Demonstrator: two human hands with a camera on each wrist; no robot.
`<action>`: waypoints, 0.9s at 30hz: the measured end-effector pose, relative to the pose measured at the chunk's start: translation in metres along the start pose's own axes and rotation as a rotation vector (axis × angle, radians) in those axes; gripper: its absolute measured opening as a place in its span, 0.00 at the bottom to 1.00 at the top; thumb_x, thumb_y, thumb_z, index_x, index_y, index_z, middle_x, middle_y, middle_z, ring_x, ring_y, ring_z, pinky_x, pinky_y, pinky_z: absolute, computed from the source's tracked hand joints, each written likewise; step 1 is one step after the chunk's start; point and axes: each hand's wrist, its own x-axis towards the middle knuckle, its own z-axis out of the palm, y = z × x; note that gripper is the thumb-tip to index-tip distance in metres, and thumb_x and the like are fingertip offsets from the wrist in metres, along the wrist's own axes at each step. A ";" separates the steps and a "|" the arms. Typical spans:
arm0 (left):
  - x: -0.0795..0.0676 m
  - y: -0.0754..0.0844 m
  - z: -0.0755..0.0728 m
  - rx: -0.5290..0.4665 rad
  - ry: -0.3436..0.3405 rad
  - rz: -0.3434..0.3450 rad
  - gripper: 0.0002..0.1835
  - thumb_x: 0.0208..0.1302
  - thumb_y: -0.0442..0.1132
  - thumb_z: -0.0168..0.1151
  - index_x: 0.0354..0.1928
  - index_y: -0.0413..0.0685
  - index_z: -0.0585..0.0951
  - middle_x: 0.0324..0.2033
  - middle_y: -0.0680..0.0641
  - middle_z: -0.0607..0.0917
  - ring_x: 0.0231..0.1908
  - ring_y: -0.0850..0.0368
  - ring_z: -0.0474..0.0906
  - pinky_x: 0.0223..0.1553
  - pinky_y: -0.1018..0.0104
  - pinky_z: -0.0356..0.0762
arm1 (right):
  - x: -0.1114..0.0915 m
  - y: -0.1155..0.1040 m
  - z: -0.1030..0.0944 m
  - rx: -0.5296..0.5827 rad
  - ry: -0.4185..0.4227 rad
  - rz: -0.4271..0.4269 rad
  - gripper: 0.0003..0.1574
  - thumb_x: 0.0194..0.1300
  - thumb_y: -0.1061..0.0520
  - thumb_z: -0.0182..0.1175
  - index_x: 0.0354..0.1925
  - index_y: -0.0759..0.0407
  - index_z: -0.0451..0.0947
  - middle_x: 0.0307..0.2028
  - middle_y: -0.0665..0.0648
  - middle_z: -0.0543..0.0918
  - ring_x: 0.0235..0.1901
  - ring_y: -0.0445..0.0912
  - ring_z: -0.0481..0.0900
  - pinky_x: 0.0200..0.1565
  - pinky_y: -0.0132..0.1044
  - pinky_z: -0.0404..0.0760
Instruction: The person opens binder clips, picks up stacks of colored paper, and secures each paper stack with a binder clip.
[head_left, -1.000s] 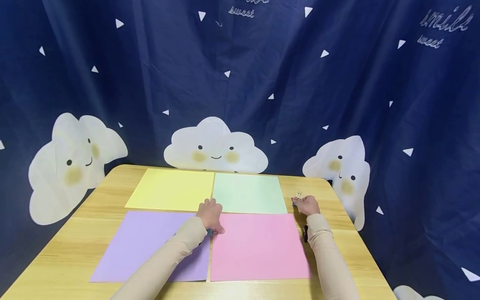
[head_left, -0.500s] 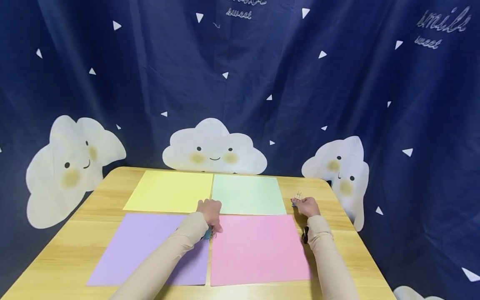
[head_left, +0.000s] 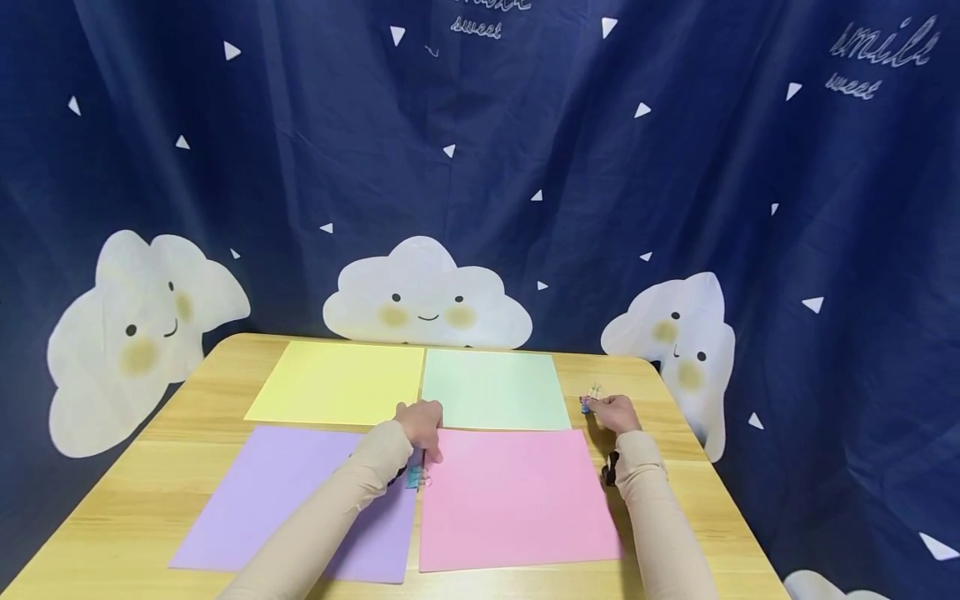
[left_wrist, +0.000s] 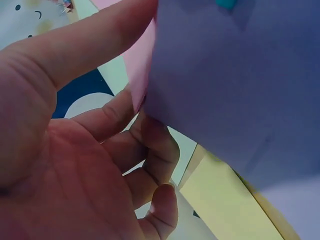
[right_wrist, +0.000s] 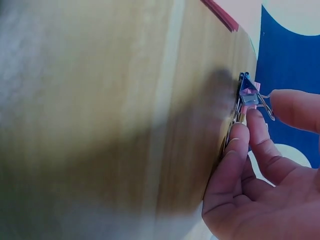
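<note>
My left hand is at the meeting corners of the purple sheet and the pink sheet. In the left wrist view its thumb lies over the purple sheet's edge, with curled fingers at the corner. A teal binder clip sits on the purple sheet's right edge, just below that hand. At the table's right side my right hand pinches a blue binder clip by its wire handles, seen in the right wrist view. A pink binder clip shows partly behind it.
Behind lie a yellow sheet and a mint green sheet, beyond the nearer pair. All four corners of the layout rest on a wooden table. A dark blue curtain with clouds hangs at its back edge.
The purple sheet's near right corner has shifted slightly toward me. The teal clip, partly covered before, is more visible below my left hand. My right hand has barely moved.
</note>
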 end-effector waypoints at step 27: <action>-0.001 0.002 -0.002 -0.359 -0.063 0.097 0.24 0.68 0.36 0.66 0.62 0.32 0.75 0.57 0.34 0.82 0.45 0.50 0.80 0.51 0.52 0.83 | 0.002 0.002 -0.009 0.260 -0.037 0.109 0.19 0.75 0.55 0.56 0.51 0.71 0.77 0.32 0.51 0.78 0.27 0.42 0.71 0.33 0.33 0.75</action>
